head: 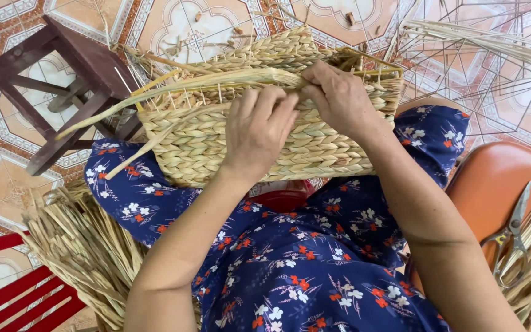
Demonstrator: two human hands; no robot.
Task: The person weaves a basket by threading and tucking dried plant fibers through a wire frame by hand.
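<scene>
A half-woven straw basket (259, 135) lies on the person's lap, its near lower edge hidden behind the two forearms and the blue flowered dress (302, 258). The left hand (259, 132) presses against the basket's side, fingers curled over a flat straw strand (173, 92) that runs out to the left. The right hand (339, 98) pinches the same strand at the rim; its fingertips are tucked out of sight. A dark wooden stool (62, 80) stands far left, partly cut off. A bundle of loose straw (87, 252) lies near left. Scissors (511, 237) rest on an orange seat (493, 184) at right, half buried in more straw.
</scene>
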